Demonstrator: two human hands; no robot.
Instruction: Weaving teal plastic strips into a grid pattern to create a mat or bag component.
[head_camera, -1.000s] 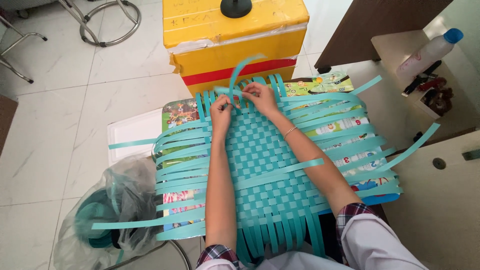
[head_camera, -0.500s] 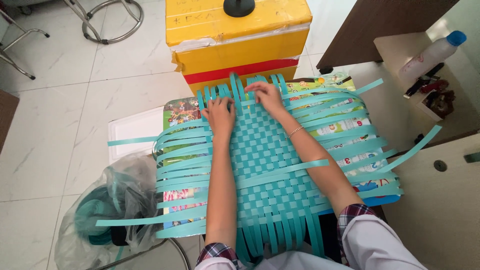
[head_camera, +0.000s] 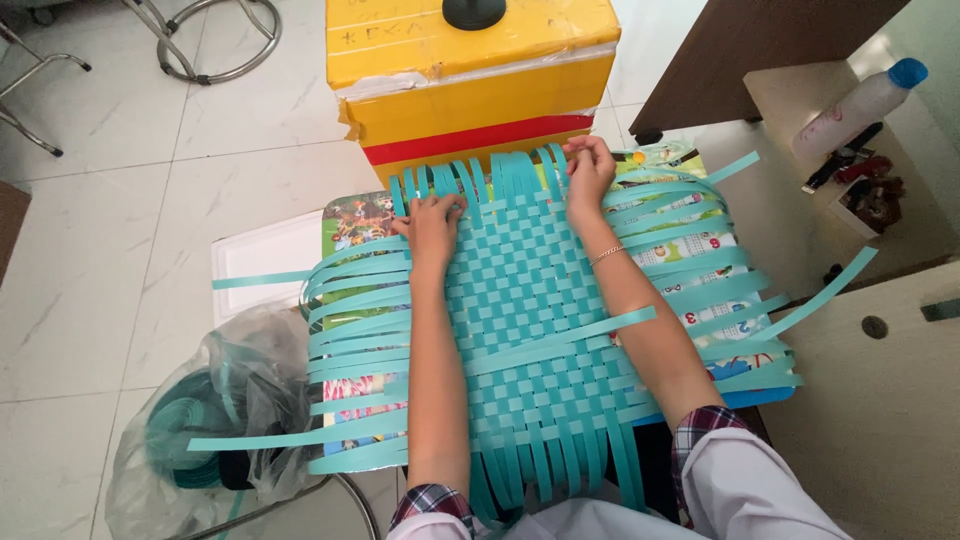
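While our left hand (head_camera: 432, 222) is pressing flat on the teal woven mat (head_camera: 530, 330), our right hand (head_camera: 588, 168) is gripping 1 upright strip (head_camera: 553, 165).

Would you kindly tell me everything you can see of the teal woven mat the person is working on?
The teal woven mat is made of flat, glossy strips that look like plastic, interlaced in a tight checker pattern at the middle. Loose strip ends fan out on every side, and one lies slanted across the weave. It lies flat on a small table with a colourful printed top. The left hand presses on its far edge, the right hand grips strips at the far edge, and both forearms rest across it.
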